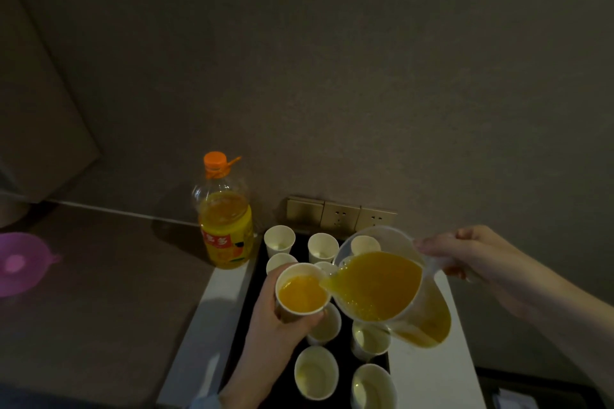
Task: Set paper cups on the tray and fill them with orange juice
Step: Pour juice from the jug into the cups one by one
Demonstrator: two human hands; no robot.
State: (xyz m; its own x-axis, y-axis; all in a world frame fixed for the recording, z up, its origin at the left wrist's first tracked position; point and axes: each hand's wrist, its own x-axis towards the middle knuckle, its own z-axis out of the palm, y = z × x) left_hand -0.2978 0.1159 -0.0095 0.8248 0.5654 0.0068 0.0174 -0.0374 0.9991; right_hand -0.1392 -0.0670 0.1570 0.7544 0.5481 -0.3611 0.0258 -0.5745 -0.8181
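Paper cup (301,292) gripped by left hand (282,319), seemingly above tray (252,305)

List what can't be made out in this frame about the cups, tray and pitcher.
Head view only:
- Tray: its near end is cut off by the bottom edge; the left hand and pitcher cover its middle.
- Cup behind the held cup: mostly hidden, contents unknown.
- Empty cups: dim light hides any residue.
- Bottle label: too blurred to read.

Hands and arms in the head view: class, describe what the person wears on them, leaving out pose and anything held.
Both the left hand and right hand are bare: no gloves, and no rings or watch visible. The right forearm is uncovered. A pale bluish sleeve cuff shows at the left wrist, at the bottom edge.
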